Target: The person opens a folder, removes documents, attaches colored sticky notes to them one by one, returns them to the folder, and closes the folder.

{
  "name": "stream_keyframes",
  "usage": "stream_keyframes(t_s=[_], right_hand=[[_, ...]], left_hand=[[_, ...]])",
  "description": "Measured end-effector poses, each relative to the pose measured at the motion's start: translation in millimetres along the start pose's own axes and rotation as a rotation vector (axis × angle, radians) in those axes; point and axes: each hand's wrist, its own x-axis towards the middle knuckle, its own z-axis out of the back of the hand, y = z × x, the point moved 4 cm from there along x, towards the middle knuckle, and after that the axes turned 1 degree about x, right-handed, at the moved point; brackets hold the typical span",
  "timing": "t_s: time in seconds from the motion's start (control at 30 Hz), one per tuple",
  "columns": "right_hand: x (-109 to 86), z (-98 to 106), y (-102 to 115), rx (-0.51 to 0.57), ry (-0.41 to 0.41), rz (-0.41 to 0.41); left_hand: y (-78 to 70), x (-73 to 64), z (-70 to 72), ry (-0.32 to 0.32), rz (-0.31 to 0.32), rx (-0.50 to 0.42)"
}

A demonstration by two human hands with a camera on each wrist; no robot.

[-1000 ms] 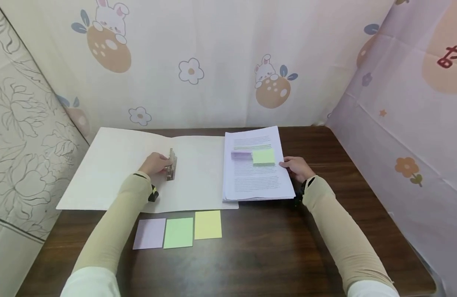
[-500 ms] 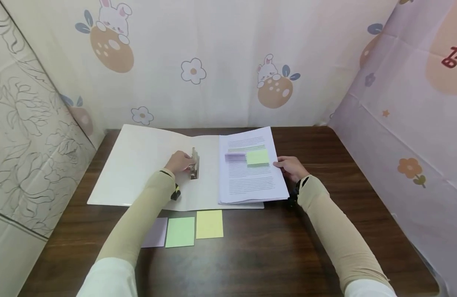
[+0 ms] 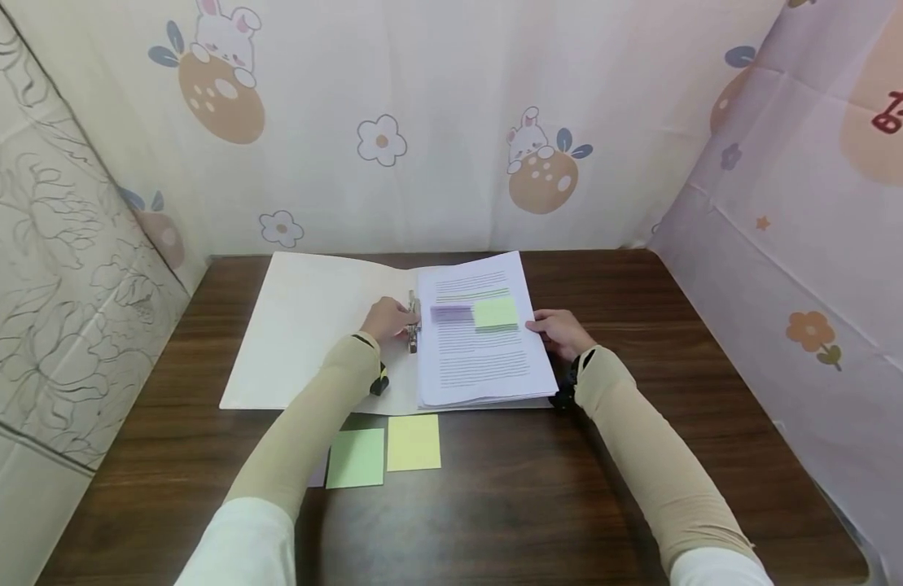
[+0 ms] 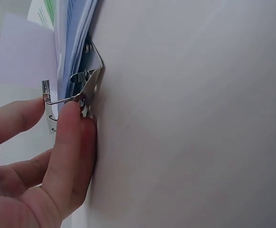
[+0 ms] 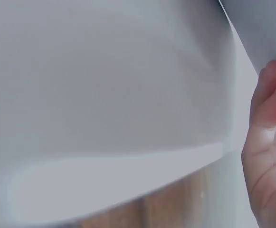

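A white folder [image 3: 304, 325] lies spread out on the table, with a metal clip [image 3: 412, 342] near its fold. My left hand [image 3: 387, 319] pinches this clip between thumb and fingers. Seen from the left wrist, the sheets' edges reach in at the clip's wire [image 4: 61, 100]. My right hand [image 3: 563, 332] grips the right edge of a stack of printed sheets [image 3: 488, 374], which is tilted over the folder's right side. A green sticky note [image 3: 495, 313] and a purple sticky note [image 3: 451, 313] are on the top sheet. In the right wrist view, fingers [image 5: 271, 76] touch the paper.
In front of the folder lie a yellow pad [image 3: 414, 443], a green pad [image 3: 356, 458] and a purple pad [image 3: 317, 474], mostly hidden by the left sleeve. Patterned curtains [image 3: 422, 203] hang behind the dark wooden table [image 3: 510, 505] and at both sides.
The left hand has drawn the folder and its clip to the right. The right hand has shifted the sheets slightly left, so their left edge is now at the clip.
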Motion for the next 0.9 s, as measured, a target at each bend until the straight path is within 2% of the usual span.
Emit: stream_keyframes(t_s=[0.23,0.4,0.67,0.9], right_hand=[[5.6,2.6,-6.4,-0.053,-0.043,-0.009],[6.6,3.1,-8.4,-0.075,-0.046,-0.010],[7.6,-2.2,-8.7,-0.067,-0.009,0.014],[6.1,1.5,-7.0,-0.100,-0.011,0.005]], left_hand=[[-5.2,3.2,0.2,0.014,0.037,0.011],[-4.6,11.1,2.2,-0.047,0.070,0.003],[2.6,22.7,-0.1,-0.052,0.069,-0.091],[4.6,25.7,0.1,-0.095,0.052,-0.195]])
